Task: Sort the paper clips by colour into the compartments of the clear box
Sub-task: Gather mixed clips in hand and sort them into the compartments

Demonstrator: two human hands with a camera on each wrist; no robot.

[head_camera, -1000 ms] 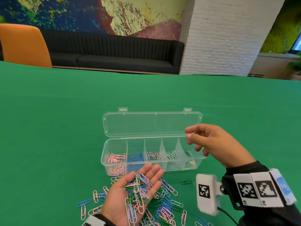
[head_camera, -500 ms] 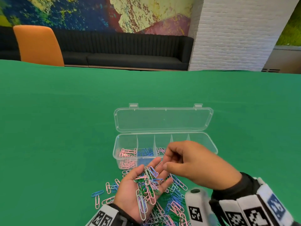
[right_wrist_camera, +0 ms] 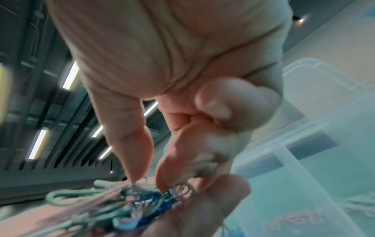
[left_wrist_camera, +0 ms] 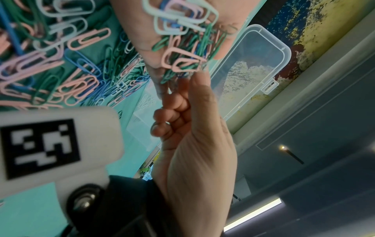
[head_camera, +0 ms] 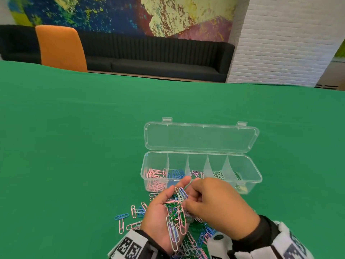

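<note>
The clear box (head_camera: 248,181) stands on the green table with its lid (head_camera: 201,137) open behind it. From its left, the compartments hold pink clips (head_camera: 155,173), blue clips (head_camera: 176,173), a few lilac ones, pale ones (head_camera: 218,173) and dark green ones at the far right. My left hand (head_camera: 158,215) lies palm up in front of the box and carries a heap of mixed clips (head_camera: 176,210). My right hand (head_camera: 211,202) hovers over that palm, thumb and forefinger (right_wrist_camera: 129,152) pinching a clip in the heap (right_wrist_camera: 125,197).
Loose pink and blue clips (head_camera: 130,215) lie scattered on the table left of my left hand, and more lie under both wrists (head_camera: 197,236). An orange chair (head_camera: 59,49) and a black sofa (head_camera: 155,58) stand beyond the table's far edge.
My right hand came back from above the box's right end to the left palm and closed its fingers on the heap. The left hand stayed palm up.
</note>
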